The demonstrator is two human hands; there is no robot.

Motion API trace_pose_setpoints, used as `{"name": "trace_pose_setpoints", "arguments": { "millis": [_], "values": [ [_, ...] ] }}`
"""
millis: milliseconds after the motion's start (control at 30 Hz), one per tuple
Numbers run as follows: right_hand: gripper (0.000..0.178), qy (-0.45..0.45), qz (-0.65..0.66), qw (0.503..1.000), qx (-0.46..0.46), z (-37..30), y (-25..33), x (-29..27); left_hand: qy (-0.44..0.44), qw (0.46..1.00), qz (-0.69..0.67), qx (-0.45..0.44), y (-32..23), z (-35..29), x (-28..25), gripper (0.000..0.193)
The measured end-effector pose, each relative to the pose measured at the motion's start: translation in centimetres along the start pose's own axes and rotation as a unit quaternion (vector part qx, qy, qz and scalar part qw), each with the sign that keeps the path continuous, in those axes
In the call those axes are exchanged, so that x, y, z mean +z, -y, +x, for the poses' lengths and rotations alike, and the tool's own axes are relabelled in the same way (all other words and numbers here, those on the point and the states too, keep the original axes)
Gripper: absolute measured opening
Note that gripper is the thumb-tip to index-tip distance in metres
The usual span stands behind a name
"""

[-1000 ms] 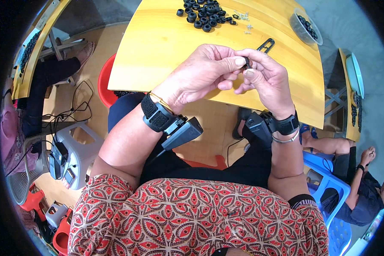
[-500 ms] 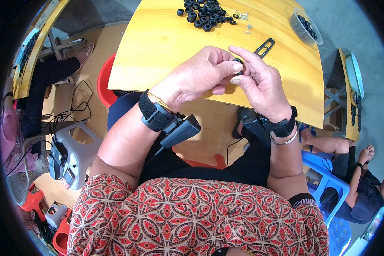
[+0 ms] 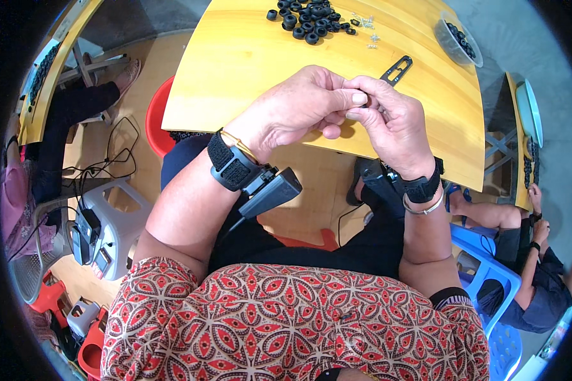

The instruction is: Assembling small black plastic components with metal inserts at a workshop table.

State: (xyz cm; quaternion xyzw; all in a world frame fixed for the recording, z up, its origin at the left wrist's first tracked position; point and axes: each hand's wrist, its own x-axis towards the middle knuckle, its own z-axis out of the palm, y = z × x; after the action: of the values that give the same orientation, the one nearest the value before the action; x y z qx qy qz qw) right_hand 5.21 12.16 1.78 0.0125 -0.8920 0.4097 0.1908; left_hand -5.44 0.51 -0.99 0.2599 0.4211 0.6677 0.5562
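Observation:
My left hand [image 3: 308, 101] and my right hand [image 3: 391, 117] meet above the near edge of the yellow wooden table [image 3: 248, 57]. Thumbs and fingertips of both pinch a small black round piece [image 3: 365, 103], now almost covered by the fingers. Just beyond my right hand lies a flat black slotted tool [image 3: 397, 70]. Farther back is a heap of black ring-like pieces [image 3: 308, 22], with tiny clear or silvery bits [image 3: 370, 25] scattered beside it.
A clear plastic bowl [image 3: 457, 41] of black pieces stands at the table's right edge. Under the left edge sits a red tub [image 3: 159, 117]. Black devices are strapped to both my wrists. At right another person sits near a blue plastic chair [image 3: 489, 273]; another sits at left.
My right fingers have curled in toward the left thumb, covering most of the black piece. Both hands have shifted slightly. The person at right has raised a hand to a table edge.

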Motion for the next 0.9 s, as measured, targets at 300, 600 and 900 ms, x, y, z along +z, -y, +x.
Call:
{"name": "trace_pose_setpoints", "arguments": {
  "millis": [300,600,900],
  "values": [
    [0.024,0.003,0.034,0.999,0.011,-0.2,-0.5,0.4,-0.027,0.995,0.093,-0.023,-0.5,-0.3,0.4,0.021],
    [0.023,0.025,-0.001,0.999,-0.042,0.1,-0.2,0.3,-0.052,0.997,0.058,-0.009,-0.3,-0.2,0.6,0.02],
    [0.024,0.014,-0.072,0.997,-0.017,0.1,0.2,-0.3,-0.004,0.999,0.029,-0.022,-0.8,-0.6,0.0,0.028]
  ]
}}
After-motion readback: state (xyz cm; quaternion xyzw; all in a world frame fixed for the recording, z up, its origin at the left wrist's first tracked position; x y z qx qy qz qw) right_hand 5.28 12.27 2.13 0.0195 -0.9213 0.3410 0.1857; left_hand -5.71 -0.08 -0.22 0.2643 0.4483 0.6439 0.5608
